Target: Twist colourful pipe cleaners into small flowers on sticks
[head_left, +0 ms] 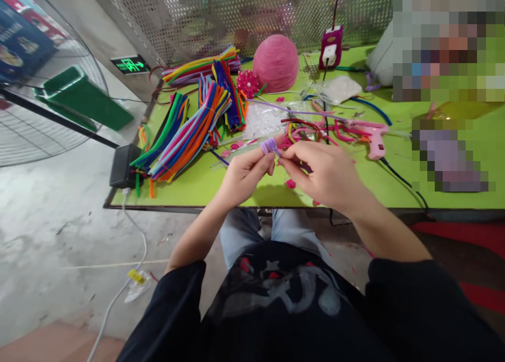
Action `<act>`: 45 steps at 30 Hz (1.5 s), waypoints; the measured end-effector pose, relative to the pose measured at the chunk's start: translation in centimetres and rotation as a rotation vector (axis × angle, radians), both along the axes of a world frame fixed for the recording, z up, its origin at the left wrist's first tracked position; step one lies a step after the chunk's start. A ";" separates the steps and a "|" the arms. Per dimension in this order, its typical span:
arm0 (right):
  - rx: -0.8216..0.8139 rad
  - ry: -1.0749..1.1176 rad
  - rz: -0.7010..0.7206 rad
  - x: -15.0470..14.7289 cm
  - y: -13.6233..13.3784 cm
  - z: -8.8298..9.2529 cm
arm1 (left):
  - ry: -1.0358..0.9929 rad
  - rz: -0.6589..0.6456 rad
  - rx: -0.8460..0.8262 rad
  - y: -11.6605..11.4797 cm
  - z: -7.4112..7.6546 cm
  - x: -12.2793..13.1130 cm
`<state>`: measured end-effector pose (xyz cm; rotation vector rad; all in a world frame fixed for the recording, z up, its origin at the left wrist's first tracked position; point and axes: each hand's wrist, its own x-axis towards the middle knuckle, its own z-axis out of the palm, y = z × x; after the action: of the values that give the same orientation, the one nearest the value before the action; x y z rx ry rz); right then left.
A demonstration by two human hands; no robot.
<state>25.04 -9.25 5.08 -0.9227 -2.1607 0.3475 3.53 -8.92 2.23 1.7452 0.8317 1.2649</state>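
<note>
A purple pipe cleaner (269, 146) is wound in several turns round a finger of my left hand (245, 173). The left thumb is bent in close below the coil. My right hand (325, 170) pinches the loose end of the same pipe cleaner between thumb and fingertips, just right of the coil. Both hands are over the front part of the green table (189, 191). Beyond them lie loose pipe cleaners, among them a dark red one (303, 122), and a clear bag (264, 119) of small white pieces. Small pink bits, such as one below the hands (291, 183), are scattered about.
Bundles of coloured pipe cleaners (193, 128) lie to the left, near a black adapter (123, 166). A pink ball (276, 63) and a pink flower (248, 83) stand at the back. On the right is a pink glue gun (374, 137) with a black cord. A fan (51, 72) stands left.
</note>
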 end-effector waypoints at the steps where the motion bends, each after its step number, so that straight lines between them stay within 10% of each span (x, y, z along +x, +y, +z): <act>1: 0.073 -0.097 -0.031 0.4 -0.2 0.8 | 0.060 0.013 0.038 0.0 0.1 -0.1; 5: 0.142 -0.328 0.039 2.3 1.5 4.0 | 0.217 -0.044 0.085 -0.4 0.6 -0.6; 9: -0.243 -0.121 0.367 3.0 5.7 5.0 | 0.111 -0.201 -0.092 -0.7 0.6 -1.1; 18: -1.222 0.759 0.676 -2.4 4.3 -3.1 | -0.218 -0.174 -0.339 -0.9 -1.3 -0.4; 26: -0.506 0.410 0.266 -0.6 2.1 -1.6 | -0.240 -0.141 -0.433 -0.9 -0.4 -0.1; 38: -0.386 0.274 0.324 -0.7 2.1 -0.3 | 0.162 -0.153 -0.113 -2.0 0.3 -1.0; 45: -0.121 0.163 0.276 -0.8 1.3 0.5 | 0.000 -0.338 -0.374 -2.1 1.5 -2.0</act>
<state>24.24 -7.98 5.57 -0.6351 -2.1344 0.6723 1.57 -11.00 3.74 1.5045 0.6859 0.8261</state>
